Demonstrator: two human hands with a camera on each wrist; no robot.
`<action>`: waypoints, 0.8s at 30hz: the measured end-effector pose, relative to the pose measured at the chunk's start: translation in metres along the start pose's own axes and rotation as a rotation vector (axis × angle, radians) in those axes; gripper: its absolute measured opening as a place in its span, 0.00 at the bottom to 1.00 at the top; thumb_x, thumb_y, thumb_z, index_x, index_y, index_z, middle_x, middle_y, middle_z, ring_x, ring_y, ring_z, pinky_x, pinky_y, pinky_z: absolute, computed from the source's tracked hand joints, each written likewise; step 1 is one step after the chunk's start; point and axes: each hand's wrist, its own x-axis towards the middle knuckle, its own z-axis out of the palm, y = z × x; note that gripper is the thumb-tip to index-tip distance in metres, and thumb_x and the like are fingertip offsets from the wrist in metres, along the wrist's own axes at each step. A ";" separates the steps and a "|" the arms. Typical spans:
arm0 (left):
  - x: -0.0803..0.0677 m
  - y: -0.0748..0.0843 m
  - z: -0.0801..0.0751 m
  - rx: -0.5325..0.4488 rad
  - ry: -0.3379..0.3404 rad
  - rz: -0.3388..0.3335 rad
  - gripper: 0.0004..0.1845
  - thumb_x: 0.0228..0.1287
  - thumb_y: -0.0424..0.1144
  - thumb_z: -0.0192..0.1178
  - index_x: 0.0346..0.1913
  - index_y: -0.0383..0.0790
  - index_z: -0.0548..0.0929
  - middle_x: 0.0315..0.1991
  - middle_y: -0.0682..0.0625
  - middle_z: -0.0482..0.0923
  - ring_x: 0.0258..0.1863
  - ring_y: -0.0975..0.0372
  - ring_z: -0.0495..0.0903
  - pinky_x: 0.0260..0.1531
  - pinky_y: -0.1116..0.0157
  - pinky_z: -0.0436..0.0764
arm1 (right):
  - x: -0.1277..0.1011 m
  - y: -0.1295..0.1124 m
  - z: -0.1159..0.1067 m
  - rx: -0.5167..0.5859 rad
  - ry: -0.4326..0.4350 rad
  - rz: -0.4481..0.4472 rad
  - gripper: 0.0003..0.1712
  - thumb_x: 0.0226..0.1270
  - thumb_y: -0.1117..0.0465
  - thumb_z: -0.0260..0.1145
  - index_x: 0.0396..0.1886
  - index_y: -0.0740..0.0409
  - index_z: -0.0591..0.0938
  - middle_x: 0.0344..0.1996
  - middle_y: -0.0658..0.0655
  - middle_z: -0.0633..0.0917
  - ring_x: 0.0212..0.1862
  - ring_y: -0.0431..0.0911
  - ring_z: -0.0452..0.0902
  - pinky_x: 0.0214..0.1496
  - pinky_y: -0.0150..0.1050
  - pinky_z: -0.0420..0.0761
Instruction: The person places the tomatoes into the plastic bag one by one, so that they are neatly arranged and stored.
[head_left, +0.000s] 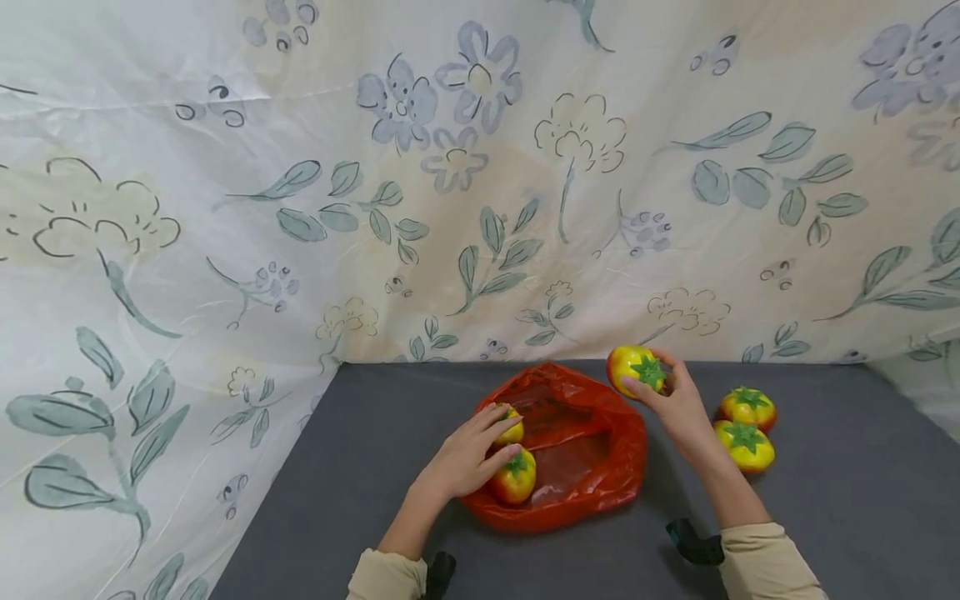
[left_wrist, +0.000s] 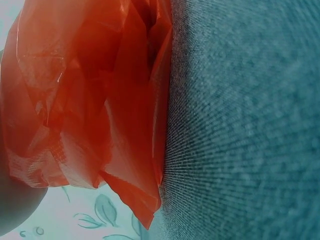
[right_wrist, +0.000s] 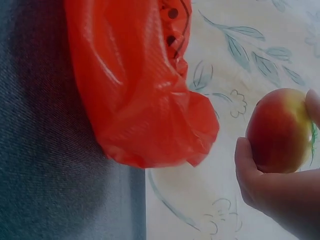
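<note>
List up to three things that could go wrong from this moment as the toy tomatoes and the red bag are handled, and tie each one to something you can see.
1. The right hand holds a tomato in its fingertips above the table; it might slip and roll.
2. The red bag lies limp and crumpled, so its mouth may fold shut.
3. Two loose tomatoes sit by the right forearm, which could knock them along the grey table.

Bag (head_left: 592,467): we found it lying mid-table (head_left: 825,533), mouth toward us.
In the bag: two tomatoes, one (head_left: 516,477) before the other (head_left: 513,431), at its left side.
Right of the bag: two tomatoes (head_left: 747,427) side by side.
Behind the table: a backdrop cloth (head_left: 450,208).
</note>
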 end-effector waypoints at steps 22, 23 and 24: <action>-0.001 0.001 -0.002 -0.001 -0.012 -0.016 0.29 0.72 0.58 0.45 0.70 0.49 0.67 0.72 0.48 0.57 0.72 0.55 0.51 0.65 0.50 0.57 | -0.004 0.007 0.034 -0.068 -0.085 -0.006 0.47 0.64 0.45 0.65 0.72 0.57 0.52 0.62 0.67 0.65 0.56 0.57 0.68 0.53 0.43 0.74; 0.000 0.001 -0.002 -0.003 -0.011 -0.016 0.29 0.72 0.58 0.45 0.70 0.49 0.67 0.72 0.47 0.58 0.72 0.55 0.51 0.65 0.50 0.57 | -0.004 0.007 0.036 -0.071 -0.085 -0.007 0.46 0.64 0.45 0.65 0.72 0.57 0.52 0.62 0.67 0.65 0.56 0.57 0.68 0.54 0.44 0.74; 0.000 0.001 -0.002 -0.005 -0.009 -0.015 0.29 0.72 0.58 0.45 0.70 0.49 0.67 0.72 0.47 0.58 0.72 0.55 0.51 0.65 0.50 0.57 | -0.003 0.008 0.037 -0.072 -0.085 -0.005 0.46 0.64 0.45 0.66 0.72 0.57 0.53 0.62 0.67 0.65 0.56 0.57 0.68 0.54 0.45 0.73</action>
